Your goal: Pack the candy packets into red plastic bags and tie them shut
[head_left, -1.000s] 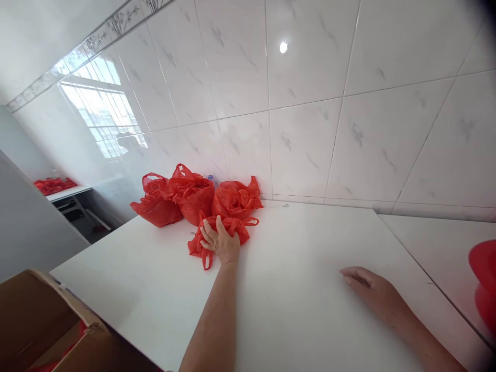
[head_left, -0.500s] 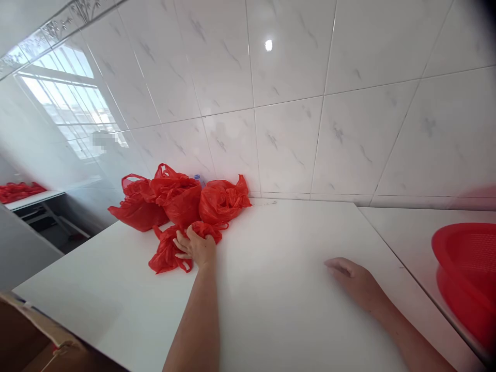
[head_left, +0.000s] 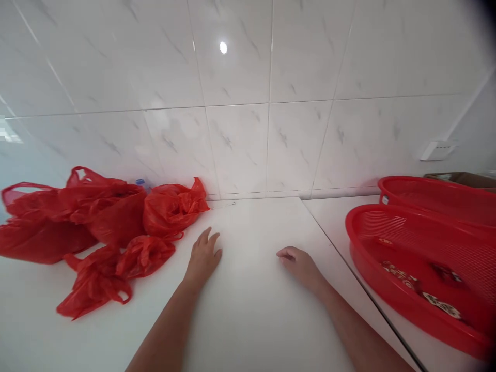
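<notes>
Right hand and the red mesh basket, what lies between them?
In the head view, the white countertop and its dark seam lie between the right hand and the red mesh basket.

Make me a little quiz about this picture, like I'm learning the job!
1. True or false: the left hand and the right hand are both empty.
2. Which hand is nearer the red plastic bags? A) left B) right
3. How many red plastic baskets can you count on the right side of the picture?

Key: 1. True. 2. A. 3. Two.
</notes>
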`<state>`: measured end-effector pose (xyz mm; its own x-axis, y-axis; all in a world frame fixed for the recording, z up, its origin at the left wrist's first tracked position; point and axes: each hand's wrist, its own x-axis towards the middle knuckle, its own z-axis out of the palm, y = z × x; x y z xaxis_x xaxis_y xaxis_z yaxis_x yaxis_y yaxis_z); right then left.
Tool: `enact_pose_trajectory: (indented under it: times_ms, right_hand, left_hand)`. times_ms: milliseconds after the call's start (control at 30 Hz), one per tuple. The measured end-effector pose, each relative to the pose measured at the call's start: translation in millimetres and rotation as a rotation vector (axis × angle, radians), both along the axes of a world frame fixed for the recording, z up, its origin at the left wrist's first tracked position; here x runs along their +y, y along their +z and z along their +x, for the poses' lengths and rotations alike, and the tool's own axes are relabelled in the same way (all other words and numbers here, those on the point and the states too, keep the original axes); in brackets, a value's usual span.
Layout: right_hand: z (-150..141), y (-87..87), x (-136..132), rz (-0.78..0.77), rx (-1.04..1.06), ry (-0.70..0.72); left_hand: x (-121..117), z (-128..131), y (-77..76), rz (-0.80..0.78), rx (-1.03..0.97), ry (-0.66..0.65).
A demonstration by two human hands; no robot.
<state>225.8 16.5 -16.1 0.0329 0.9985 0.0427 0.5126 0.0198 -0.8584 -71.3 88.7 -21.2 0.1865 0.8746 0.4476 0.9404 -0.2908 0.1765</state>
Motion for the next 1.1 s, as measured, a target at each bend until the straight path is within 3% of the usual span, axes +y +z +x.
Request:
enact_pose_trajectory:
  times_ms: [100, 233, 367, 500, 667, 733, 833, 1100]
  right_hand:
    - [0.3, 1.6, -2.6, -0.009, 0.014, -0.003]
    - [-3.5, 0.3, -3.3, 0.005, -0.048, -0.007]
    - [-14.4, -5.7, 1.2, 0.096, -0.393, -0.026]
    - [-14.3, -11.1, 12.7, 0.026, -0.634, -0.034]
    - [24.3, -12.2, 31.0, -0.141, -0.726, -0.385]
    - [37.6, -12.3, 34.0, -0.172, -0.733, -0.442]
    - [36.6, -13.4, 31.8, -0.125, -0.721, -0.277]
    - [-15.4, -3.6, -8.0, -0.014, -0.682, 0.174]
  left_hand:
    - [2.7, 1.9, -5.2, -0.245, 0.040, -0.019]
    - [3.8, 2.1, -4.3, -0.332, 0.059, -0.005]
    - [4.7, 7.1, -2.2, -0.359, 0.083, 0.038]
    - [6.3, 8.5, -2.8, -0.366, 0.088, 0.050]
    - [9.6, 4.9, -8.3, -0.353, 0.079, 0.040]
    - [10.6, 4.4, -10.0, -0.346, 0.076, 0.037]
    - [10.7, 5.4, -10.3, -0.336, 0.075, 0.042]
    - [7.3, 8.4, -2.8, -0.328, 0.062, 0.057]
